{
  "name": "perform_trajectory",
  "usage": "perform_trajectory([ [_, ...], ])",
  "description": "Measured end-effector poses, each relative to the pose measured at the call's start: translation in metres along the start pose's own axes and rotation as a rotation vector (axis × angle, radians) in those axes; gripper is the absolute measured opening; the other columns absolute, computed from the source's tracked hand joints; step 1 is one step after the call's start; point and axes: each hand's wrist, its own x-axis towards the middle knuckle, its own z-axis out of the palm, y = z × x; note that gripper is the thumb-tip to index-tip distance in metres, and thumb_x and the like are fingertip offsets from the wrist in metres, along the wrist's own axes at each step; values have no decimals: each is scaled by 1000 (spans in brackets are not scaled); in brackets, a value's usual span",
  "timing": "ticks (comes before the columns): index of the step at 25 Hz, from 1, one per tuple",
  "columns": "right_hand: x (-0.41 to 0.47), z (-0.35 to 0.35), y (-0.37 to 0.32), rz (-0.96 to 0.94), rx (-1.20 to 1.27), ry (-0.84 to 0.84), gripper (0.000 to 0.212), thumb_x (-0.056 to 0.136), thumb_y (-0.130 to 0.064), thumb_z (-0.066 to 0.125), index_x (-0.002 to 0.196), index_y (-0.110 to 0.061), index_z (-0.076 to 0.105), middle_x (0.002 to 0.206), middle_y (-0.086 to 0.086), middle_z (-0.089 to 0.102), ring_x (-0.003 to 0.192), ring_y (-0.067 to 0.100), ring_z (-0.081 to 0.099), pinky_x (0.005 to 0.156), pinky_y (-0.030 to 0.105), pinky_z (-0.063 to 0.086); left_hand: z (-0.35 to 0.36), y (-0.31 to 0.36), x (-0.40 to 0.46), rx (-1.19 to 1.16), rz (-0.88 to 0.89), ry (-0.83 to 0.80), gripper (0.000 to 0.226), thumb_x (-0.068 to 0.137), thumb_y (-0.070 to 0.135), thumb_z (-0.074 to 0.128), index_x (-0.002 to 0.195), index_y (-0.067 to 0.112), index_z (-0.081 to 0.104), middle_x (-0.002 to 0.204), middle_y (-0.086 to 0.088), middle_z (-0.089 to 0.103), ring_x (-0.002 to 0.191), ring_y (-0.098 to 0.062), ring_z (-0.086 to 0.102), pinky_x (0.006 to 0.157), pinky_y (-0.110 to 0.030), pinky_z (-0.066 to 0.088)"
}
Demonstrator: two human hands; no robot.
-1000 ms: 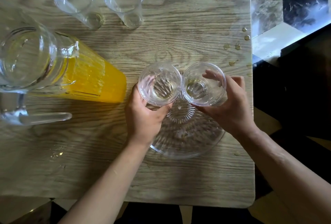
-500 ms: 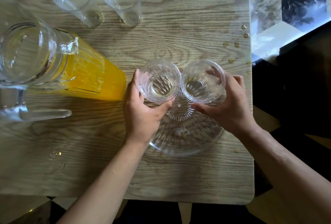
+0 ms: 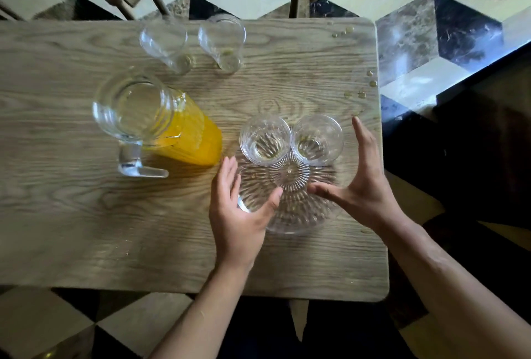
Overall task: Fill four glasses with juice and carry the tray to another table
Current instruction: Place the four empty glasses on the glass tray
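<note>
While both hands hover open and grip nothing, the left hand [image 3: 240, 215] lies over the near-left rim of the clear ribbed tray [image 3: 298, 215] and the right hand [image 3: 363, 186] spreads at its right side. Two empty glasses [image 3: 265, 139] stand touching on the tray's far half. Left of it stands the juice pitcher [image 3: 161, 123]; two more glasses [image 3: 165, 42] stand far on the wooden table [image 3: 86, 229].

Soft daylight brightens the table [image 3: 86, 215]; glare streaks the floor tiles [image 3: 408, 40] beyond its far right corner, where motion blur smears detail.
</note>
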Motion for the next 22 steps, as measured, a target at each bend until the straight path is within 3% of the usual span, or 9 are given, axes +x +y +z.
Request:
perform_trajectory([
  [6,-14,-17,-51,-22,4,-5,139,55,-71,76,160,-7,12,167,11,12,155,18,8,125,31,11,-22,55,-14,79,127,-8,85,74,35,88,143,3,50,144,-12,58,136,-16,56,116,-36,45],
  [10,-11,-22,-83,-99,-21,0,136,56,-70,76,160,-6,17,166,11,15,155,19,11,120,9,4,-39,100,-6,92,288,-21,78,78,33,85,142,6,49,146,-11,56,139,-20,54,117,-38,43],
  [15,31,-23,-133,-212,-5,-38,131,58,-72,76,160,-13,18,167,7,13,155,19,13,124,41,21,-67,163,33,-43,386,60,66,83,33,79,138,18,47,145,-15,55,141,-21,53,120,-46,42],
  [18,55,-20,-159,-274,12,-29,129,59,-74,75,159,-13,22,166,7,19,153,19,20,123,45,26,-86,191,65,-77,404,79,67,83,35,78,138,12,46,145,-19,56,140,-21,54,120,-46,42],
  [22,96,-16,-185,-321,93,-9,132,59,-80,71,158,-8,23,162,10,26,150,21,26,121,48,30,-115,206,118,-101,416,49,58,81,33,79,131,19,53,137,-16,61,134,-22,59,119,-47,42],
])
